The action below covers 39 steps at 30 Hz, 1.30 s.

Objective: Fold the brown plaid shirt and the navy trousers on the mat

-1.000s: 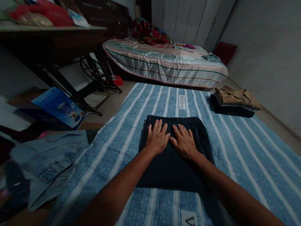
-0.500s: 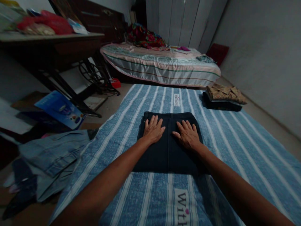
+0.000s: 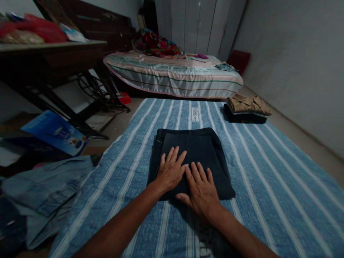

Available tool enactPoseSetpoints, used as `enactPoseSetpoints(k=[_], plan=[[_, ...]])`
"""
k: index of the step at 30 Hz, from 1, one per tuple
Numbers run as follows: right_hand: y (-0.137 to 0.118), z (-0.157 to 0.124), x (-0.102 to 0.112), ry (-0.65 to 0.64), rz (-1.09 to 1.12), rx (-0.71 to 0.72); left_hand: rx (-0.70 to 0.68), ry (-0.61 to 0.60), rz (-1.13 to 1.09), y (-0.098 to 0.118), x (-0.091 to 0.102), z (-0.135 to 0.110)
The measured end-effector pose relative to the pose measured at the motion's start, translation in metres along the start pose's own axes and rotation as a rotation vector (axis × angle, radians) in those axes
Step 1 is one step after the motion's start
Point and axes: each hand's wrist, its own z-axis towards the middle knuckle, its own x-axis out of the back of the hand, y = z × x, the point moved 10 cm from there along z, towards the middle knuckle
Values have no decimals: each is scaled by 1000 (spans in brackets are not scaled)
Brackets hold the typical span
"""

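Observation:
A folded pair of dark jeans lies on a blue mat with white stripes spread on the floor. My left hand rests flat on the near part of the jeans, fingers stretched out. My right hand lies flat beside it at the jeans' near edge, fingers spread, partly on the mat. The two hands touch side by side. Neither holds anything.
A stack of folded clothes sits at the mat's far right corner. A light denim garment lies crumpled at the left. A sewing-machine table stands left, a low bed beyond the mat, a blue box on the floor.
Both hands slid back toward me along the jeans, from near the waistband to the near edge, and came together. The view shifted slightly forward.

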Motion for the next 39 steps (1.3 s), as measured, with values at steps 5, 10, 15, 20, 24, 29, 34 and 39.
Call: enactPoseSetpoints(k=[5,10,15,20,24,29,34,39], plan=[[5,3,-11,-41,44,-22,-30,68,55,-2,-8,-1],[3,-4,-6,-9,21,-13,-2,-21,28,-2,-3,2],[2,-18,-5,64,-1,11,24,-62,-46,6,5,2],[5,-18,-16,91,6,20,14,14,-11,11,-4,-3],[8,-20,-15,110,15,43,7,35,19,10,-9,-4],[14,-37,-7,166,8,44,22,-11,3,9,-4,0],[36,-50,19,340,74,43,54,-28,-37,21,14,2],[107,-16,59,475,182,-77,-16,-16,-62,50,12,-1]])
